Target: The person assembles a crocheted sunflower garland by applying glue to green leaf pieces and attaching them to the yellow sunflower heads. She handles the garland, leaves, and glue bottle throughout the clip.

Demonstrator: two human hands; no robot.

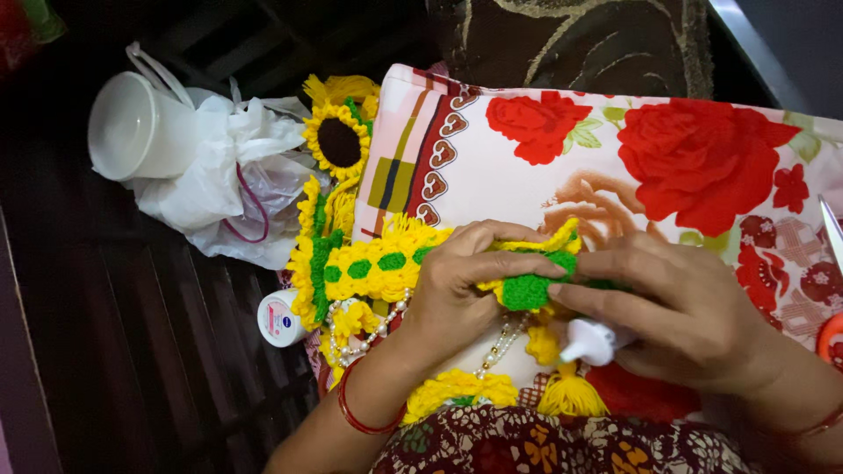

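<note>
On the rose-printed pillow, a green crochet patch of the yellow garland is pinched between both hands. Left hand fingers are pressed upon it from the left; right hand fingers are closed around a white glue bottle just beneath.

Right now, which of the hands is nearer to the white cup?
Left. The left hand rests on the yellow-green crochet, right of the white cup; the right hand lies farther right.
</note>
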